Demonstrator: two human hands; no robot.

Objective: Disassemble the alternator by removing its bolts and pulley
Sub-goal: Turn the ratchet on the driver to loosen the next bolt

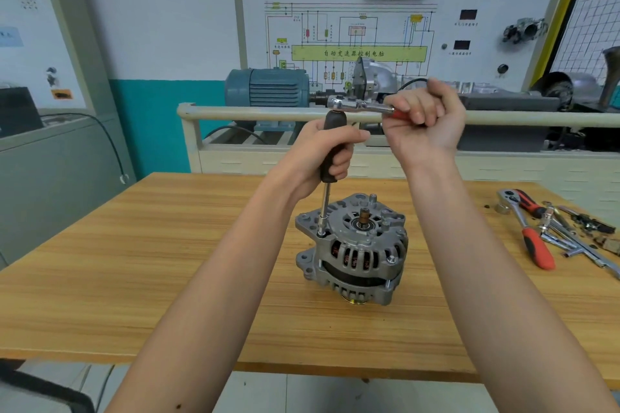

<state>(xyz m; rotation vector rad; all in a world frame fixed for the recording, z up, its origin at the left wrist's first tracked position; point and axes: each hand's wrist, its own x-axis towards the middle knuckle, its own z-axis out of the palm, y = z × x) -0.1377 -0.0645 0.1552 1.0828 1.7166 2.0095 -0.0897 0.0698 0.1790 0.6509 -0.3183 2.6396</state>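
A silver alternator stands on the wooden table, pulley end down, its shaft pointing up. My left hand grips the black handle of an upright socket driver. The driver's socket sits on a bolt at the alternator's left top edge. A chrome ratchet is seated on top of that black handle. My right hand holds the ratchet's red grip, out to the right. Another housing bolt shows on the right side of the alternator.
A second red-handled ratchet lies at the table's right end beside loose extension bars and small parts. Behind the table stand a cream rail, a blue motor and a wiring-diagram board. A grey cabinet is at the left.
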